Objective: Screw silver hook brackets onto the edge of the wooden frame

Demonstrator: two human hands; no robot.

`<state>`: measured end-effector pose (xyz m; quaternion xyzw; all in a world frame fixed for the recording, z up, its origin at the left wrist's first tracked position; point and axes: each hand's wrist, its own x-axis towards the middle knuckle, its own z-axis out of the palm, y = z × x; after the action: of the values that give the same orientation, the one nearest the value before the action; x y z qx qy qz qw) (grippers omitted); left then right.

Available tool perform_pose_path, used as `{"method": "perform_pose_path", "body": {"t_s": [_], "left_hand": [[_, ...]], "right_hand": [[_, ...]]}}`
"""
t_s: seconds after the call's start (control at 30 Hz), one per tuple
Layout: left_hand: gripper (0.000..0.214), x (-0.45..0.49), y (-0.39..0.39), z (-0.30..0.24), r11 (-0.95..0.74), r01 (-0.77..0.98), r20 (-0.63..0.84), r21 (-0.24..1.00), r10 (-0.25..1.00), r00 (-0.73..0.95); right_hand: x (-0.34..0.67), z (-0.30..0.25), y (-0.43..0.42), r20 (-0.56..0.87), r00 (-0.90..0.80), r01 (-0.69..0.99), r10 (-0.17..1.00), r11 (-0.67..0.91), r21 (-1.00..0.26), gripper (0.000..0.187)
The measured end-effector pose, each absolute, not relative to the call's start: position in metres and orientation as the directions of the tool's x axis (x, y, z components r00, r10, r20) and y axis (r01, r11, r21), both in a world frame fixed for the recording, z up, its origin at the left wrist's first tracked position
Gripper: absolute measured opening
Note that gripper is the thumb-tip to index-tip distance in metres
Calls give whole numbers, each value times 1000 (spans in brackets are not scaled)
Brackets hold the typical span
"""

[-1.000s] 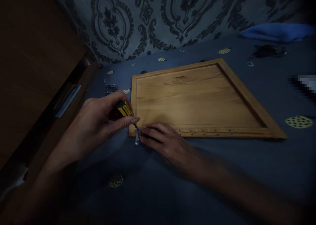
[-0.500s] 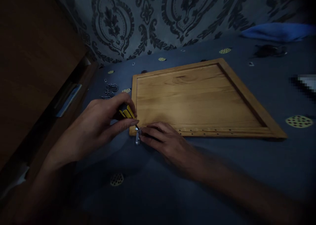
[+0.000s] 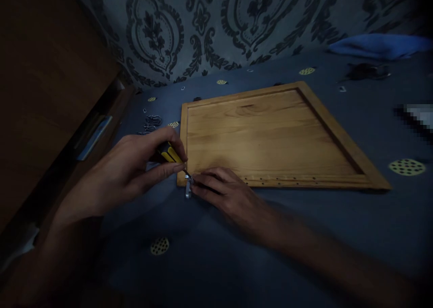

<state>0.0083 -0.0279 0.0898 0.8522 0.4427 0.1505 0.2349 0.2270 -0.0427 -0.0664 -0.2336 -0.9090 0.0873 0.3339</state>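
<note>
My left hand (image 3: 142, 163) is closed round the yellow and black handle of a screwdriver (image 3: 172, 154). Its thin shaft slants down to a small silver metal hook (image 3: 188, 189) at the near left corner of a framed wooden board (image 3: 264, 132). The hook sticks out past the board's near edge. My right hand (image 3: 226, 195) lies over that edge, fingertips pressed against the hook's base beside the screwdriver tip; any screw there is too small to make out. A row of small dark holes runs along the board's near rail, right of my right hand.
Several loose metal hooks (image 3: 153, 121) lie on the blue patterned cloth (image 3: 216, 263) beyond my left hand. At the back right are a blue cloth (image 3: 379, 45) and a dark object (image 3: 367, 71). A brown wooden cabinet (image 3: 50, 73) stands at the left, before a patterned wall (image 3: 203, 24).
The screwdriver's handle has turned a little in my left fingers, and more of its shaft shows. My right hand stays in place on the hook.
</note>
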Motion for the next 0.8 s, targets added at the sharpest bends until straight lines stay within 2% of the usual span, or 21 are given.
{"method": "perform_pose_path", "body": {"t_s": [0.13, 0.2, 0.3, 0.5, 0.8], "left_hand": [[18, 7, -33, 99, -440, 708, 139, 553, 886, 442], [18, 5, -32, 100, -428, 720, 120, 547, 891, 438], [20, 3, -29, 97, -437, 734, 71, 519, 878, 473], [21, 7, -26, 89, -466, 751, 70, 468, 867, 494], [9, 8, -25, 88, -587, 701, 29, 405, 775, 632]], "right_hand": [[227, -67, -42, 562, -671, 340, 483, 875, -346, 33], [227, -67, -42, 573, -669, 335, 474, 880, -338, 31], [226, -66, -42, 583, -663, 346, 469, 883, -317, 30], [226, -65, -42, 586, -661, 358, 469, 883, -304, 30], [227, -66, -41, 572, -667, 350, 476, 879, -324, 31]]}}
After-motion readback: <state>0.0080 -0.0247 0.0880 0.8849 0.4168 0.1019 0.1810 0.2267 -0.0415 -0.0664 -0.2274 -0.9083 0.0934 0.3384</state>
